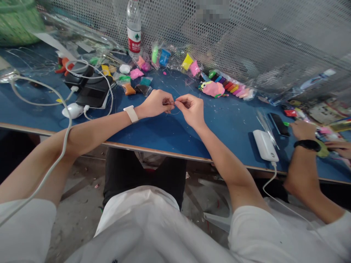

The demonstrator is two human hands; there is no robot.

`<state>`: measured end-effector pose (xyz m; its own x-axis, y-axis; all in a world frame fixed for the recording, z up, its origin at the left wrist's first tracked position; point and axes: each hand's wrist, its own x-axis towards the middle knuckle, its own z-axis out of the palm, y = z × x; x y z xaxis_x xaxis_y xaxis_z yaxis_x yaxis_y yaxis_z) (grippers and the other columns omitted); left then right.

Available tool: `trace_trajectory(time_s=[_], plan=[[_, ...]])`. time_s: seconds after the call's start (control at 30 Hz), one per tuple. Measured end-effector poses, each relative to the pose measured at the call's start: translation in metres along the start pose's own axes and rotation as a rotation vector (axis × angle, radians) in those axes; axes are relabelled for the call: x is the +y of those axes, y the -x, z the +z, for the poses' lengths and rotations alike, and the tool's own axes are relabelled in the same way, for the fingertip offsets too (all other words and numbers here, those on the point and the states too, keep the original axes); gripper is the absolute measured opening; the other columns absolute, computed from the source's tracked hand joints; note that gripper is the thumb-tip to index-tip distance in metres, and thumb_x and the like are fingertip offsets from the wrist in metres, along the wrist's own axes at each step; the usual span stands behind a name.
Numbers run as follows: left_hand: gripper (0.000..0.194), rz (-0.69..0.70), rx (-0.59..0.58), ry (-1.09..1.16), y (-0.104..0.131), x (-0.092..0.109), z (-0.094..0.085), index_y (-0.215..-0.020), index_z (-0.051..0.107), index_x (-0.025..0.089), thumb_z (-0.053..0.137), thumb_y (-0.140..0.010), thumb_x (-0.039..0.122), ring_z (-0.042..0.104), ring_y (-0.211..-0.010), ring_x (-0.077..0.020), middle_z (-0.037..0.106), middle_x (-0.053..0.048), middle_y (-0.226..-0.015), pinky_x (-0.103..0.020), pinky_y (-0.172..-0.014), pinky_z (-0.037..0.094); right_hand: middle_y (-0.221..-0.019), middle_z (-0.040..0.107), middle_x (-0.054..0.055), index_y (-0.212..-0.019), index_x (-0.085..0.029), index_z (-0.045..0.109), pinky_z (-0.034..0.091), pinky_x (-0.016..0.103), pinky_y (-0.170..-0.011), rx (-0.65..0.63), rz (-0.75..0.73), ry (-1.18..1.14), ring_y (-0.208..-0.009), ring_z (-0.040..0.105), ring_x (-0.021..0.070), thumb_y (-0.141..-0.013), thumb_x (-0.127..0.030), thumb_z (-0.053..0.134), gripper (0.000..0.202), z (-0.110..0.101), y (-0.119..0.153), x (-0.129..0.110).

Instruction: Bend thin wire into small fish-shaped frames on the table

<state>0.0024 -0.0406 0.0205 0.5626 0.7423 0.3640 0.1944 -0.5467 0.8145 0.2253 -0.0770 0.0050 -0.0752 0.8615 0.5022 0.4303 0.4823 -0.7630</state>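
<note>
My left hand [155, 103], with a pale band on its wrist, is closed in a pinch above the blue table. Its fingertips almost meet those of my right hand [193, 109], which also pinches. Between them runs a thin, wire-like strand [176, 113], curving in a small loop below the fingers. Whether it is wire or thread I cannot make out. Beyond my hands lie packets of coloured clay, such as an orange one [128, 88] and a pink one [136, 73]. A pink clay figure [212, 88] lies to the right, apart from my hand.
A water bottle [134, 33] stands against the perforated metal panel [170, 22]. Black power banks [94, 89] with white cables lie left, one cable crossing my left arm. To the right are a white power bank [265, 145], a phone [279, 124] and another person's hand [303, 129].
</note>
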Motion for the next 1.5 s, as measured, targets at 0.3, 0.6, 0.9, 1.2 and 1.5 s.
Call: trace_trajectory(time_s=[0.3, 0.6, 0.9, 1.2, 1.5], plan=[[0.008, 0.054, 0.004, -0.173, 0.001, 0.003, -0.002, -0.087, 0.085, 0.02, 0.079, -0.091, 0.017, 0.083, -0.073, -0.0188, 0.084, -0.001, -0.076, -0.03, -0.082, 0.067, -0.088, 0.085, 0.005, -0.097, -0.026, 0.077, 0.07, 0.042, -0.08, -0.081, 0.176, -0.145, -0.083, 0.082, 0.0241, -0.087, -0.063, 0.098, 0.044, -0.002, -0.006, 0.016], [0.01, -0.03, -0.043, 0.129, -0.003, -0.003, -0.003, -0.091, 0.08, 0.018, 0.088, -0.093, 0.024, 0.086, -0.074, -0.0209, 0.085, -0.004, -0.078, -0.03, -0.073, 0.072, -0.105, 0.09, 0.007, -0.107, -0.028, 0.085, 0.07, 0.05, -0.098, -0.117, -0.101, 0.016, -0.098, 0.083, 0.0285, -0.094, -0.063, 0.091, 0.038, -0.015, -0.003, -0.004], [0.025, -0.023, -0.09, 0.184, -0.004, -0.007, -0.002, -0.091, 0.08, 0.018, 0.097, -0.092, 0.037, 0.088, -0.075, -0.0203, 0.085, -0.005, -0.08, -0.03, -0.073, 0.073, -0.116, 0.092, 0.005, -0.11, -0.035, 0.092, 0.066, 0.06, -0.111, -0.191, -0.237, 0.2, -0.113, 0.084, 0.0358, -0.096, -0.052, 0.094, 0.022, -0.034, -0.005, -0.005], [0.014, 0.024, -0.055, 0.074, -0.002, -0.001, -0.005, -0.089, 0.081, 0.019, 0.09, -0.092, 0.029, 0.086, -0.072, -0.0199, 0.085, -0.003, -0.079, -0.029, -0.073, 0.07, -0.108, 0.091, 0.005, -0.104, -0.033, 0.09, 0.066, 0.055, -0.105, -0.198, -0.21, 0.229, -0.102, 0.084, 0.0333, -0.101, -0.057, 0.09, 0.024, -0.032, -0.003, -0.008], [0.006, 0.035, -0.007, -0.017, -0.001, 0.001, -0.004, -0.093, 0.085, 0.021, 0.088, -0.095, 0.025, 0.086, -0.075, -0.0197, 0.086, -0.001, -0.081, -0.034, -0.084, 0.071, -0.093, 0.086, 0.007, -0.099, -0.027, 0.083, 0.072, 0.048, -0.09, -0.117, 0.008, -0.059, -0.088, 0.084, 0.0269, -0.099, -0.083, 0.079, 0.055, -0.014, -0.004, -0.004]])
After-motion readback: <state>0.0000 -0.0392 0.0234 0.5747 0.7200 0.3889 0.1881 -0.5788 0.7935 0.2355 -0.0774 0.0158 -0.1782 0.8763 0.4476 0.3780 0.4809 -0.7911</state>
